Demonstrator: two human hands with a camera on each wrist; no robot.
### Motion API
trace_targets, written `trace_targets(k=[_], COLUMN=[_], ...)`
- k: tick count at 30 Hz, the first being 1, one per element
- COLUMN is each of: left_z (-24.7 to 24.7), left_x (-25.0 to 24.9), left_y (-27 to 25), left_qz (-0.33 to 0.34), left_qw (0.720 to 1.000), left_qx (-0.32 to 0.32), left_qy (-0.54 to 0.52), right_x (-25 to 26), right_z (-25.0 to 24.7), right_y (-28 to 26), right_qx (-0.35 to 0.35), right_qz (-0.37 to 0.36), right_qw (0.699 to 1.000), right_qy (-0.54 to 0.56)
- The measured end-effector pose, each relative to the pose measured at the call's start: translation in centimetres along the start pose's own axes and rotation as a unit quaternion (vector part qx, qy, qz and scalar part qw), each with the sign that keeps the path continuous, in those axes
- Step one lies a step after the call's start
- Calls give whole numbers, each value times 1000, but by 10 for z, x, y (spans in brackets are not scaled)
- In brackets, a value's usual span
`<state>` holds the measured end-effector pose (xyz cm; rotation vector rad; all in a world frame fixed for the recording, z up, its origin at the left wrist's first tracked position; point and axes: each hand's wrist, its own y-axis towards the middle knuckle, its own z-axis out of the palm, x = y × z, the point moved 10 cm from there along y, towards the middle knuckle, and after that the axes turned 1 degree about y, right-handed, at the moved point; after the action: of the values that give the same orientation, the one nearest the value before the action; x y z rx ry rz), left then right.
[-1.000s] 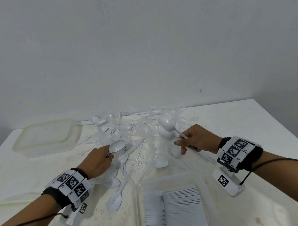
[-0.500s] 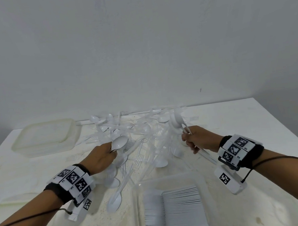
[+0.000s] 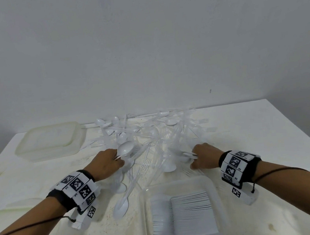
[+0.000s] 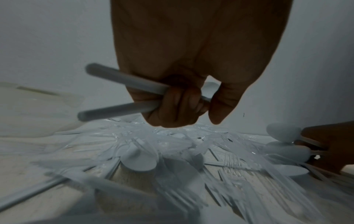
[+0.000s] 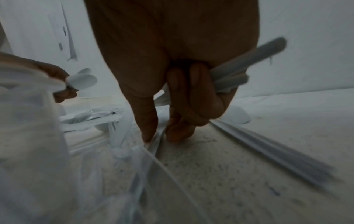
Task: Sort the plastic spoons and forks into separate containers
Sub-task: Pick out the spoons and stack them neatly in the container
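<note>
Spoons and forks lie in a tangled white and clear heap at the middle of the table, toward its far edge. The left hand sits at the heap's near left side, fingers curled round two white spoon handles, a spoon bowl sticking out past the knuckles. The right hand is at the near right side, its curled fingers gripping several spoons while thumb and forefinger reach down to a clear handle on the tabletop. Just in front, a clear container holds a neat stack of white spoons. An empty-looking container stands at the far left.
</note>
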<state>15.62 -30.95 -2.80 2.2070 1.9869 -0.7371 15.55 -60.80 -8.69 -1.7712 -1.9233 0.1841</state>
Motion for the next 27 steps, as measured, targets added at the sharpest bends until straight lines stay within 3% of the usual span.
trace_targets(k=[4, 8, 12, 16, 20, 27], left_z=[13, 30, 26, 49, 68, 56], left_x=[-2, -20, -27, -31, -14, -13], left_y=[-9, -19, -25, -39, -35, -22], left_qz=[12, 117, 175, 238, 209, 227], left_qw=[999, 990, 981, 953, 942, 947], left_qx=[26, 60, 66, 141, 167, 137], left_qy=[38, 51, 43, 122, 202, 183], right_x=[9, 8, -3, -14, -17, -20], right_z=[5, -1, -14, -25, -34, -44], right_y=[3, 0, -5, -7, -8, -13], right_qx=[5, 0, -19, -40, -70, -119], right_qz=[-9, -6, 5, 8, 7, 6], right_qw=[1000, 1000, 998, 995, 991, 985], right_qy=[-11, -3, 56, 94, 111, 128])
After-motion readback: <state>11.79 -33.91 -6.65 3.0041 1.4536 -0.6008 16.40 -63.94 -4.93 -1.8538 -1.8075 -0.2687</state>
